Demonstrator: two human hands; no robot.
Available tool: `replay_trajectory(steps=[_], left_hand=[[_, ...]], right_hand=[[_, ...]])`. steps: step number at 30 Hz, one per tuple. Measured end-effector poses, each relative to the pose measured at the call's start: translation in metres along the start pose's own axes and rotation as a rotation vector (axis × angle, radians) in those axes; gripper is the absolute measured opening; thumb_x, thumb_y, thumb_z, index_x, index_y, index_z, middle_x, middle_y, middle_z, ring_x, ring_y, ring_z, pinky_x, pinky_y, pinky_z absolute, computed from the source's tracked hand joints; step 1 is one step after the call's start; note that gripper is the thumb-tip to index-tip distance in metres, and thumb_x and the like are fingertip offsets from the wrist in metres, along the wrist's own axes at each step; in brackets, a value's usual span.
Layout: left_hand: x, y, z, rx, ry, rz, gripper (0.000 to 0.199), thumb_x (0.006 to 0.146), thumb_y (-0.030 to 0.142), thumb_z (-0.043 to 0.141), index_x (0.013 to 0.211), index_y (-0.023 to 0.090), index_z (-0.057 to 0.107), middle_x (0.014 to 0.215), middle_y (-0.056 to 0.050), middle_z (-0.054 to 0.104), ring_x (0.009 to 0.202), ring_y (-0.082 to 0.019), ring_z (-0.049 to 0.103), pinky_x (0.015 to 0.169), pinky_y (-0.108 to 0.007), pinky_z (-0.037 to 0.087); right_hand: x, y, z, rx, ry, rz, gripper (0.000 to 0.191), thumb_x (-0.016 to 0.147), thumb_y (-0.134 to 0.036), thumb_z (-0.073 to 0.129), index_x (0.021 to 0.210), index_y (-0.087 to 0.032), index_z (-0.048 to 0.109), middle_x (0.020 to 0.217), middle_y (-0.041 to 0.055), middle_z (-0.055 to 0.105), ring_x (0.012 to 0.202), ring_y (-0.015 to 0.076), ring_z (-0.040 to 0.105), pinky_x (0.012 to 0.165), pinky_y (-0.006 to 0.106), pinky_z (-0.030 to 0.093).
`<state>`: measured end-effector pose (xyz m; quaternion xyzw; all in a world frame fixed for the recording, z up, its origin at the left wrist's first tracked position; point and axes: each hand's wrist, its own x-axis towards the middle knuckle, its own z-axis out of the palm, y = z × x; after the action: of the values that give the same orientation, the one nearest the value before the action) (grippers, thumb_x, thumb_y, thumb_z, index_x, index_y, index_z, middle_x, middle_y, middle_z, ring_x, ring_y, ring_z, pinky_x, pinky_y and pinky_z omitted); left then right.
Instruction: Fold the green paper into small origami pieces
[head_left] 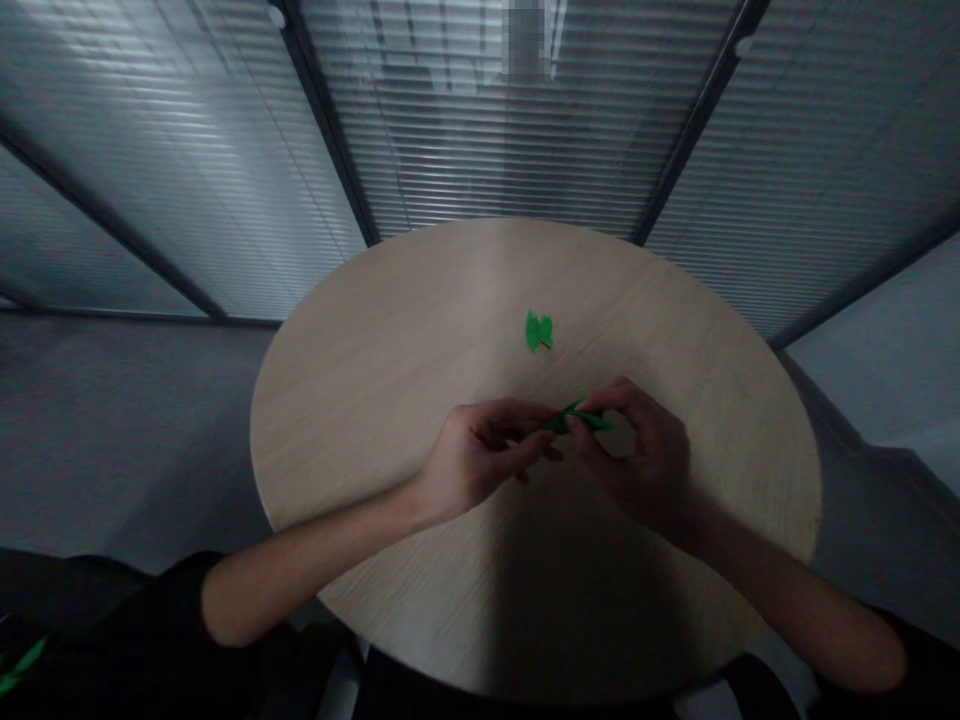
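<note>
Your left hand (pixel 480 450) and right hand (pixel 637 450) both pinch a folded green paper strip (pixel 579 421) between the fingertips, over the round wooden table (pixel 360 400). A second folded green paper piece (pixel 538 331) lies on the tabletop, ahead of your hands.

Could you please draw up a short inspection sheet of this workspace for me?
surface: round pale wood-grain table, shadowed on the near side
job's things: folded green paper piece lying on the table, apart from the hands; green paper strip held between the hands
clutter: green scraps at lower left, on something dark
grippers: left hand and right hand both pinch the green paper strip
cables: nothing seen
surroundings: glass partitions with slatted blinds; grey floor
</note>
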<state>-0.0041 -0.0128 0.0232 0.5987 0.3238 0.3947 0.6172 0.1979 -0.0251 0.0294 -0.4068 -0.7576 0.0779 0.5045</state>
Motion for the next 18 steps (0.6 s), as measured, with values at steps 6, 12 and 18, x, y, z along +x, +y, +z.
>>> replay_trajectory(steps=[6,12,18], left_hand=[[0.0023,0.0003,0.0019,0.041,0.107,-0.007,0.025,0.085,0.030,0.078,0.100,0.012,0.072,0.087,-0.010,0.080,0.074,-0.018,0.077,0.053,-0.019,0.060],[0.0034,-0.0022,0.0002,0.035,0.146,0.026,0.022,0.084,0.027,0.077,0.099,0.013,0.069,0.084,-0.006,0.077,0.064,-0.013,0.071,0.053,-0.018,0.060],[0.0028,-0.0032,0.0000,0.048,0.138,0.066,0.018,0.086,0.018,0.072,0.103,0.014,0.066,0.086,-0.006,0.076,0.066,-0.012,0.071,0.053,-0.016,0.059]], right_hand=[[-0.0056,0.0033,0.0047,0.014,-0.024,0.001,0.012,0.092,-0.022,0.070,0.095,-0.025,0.059,0.080,-0.0020,0.066,0.070,0.0154,0.063,0.064,0.029,0.053],[-0.0040,0.0051,0.0029,0.075,-0.086,-0.037,0.013,0.092,-0.021,0.073,0.097,-0.025,0.061,0.086,-0.0005,0.069,0.077,0.0161,0.068,0.070,0.029,0.056],[-0.0007,0.0015,-0.0005,0.123,-0.104,-0.078,0.021,0.086,-0.016,0.075,0.101,-0.024,0.063,0.089,0.0010,0.072,0.080,0.0168,0.072,0.071,0.029,0.059]])
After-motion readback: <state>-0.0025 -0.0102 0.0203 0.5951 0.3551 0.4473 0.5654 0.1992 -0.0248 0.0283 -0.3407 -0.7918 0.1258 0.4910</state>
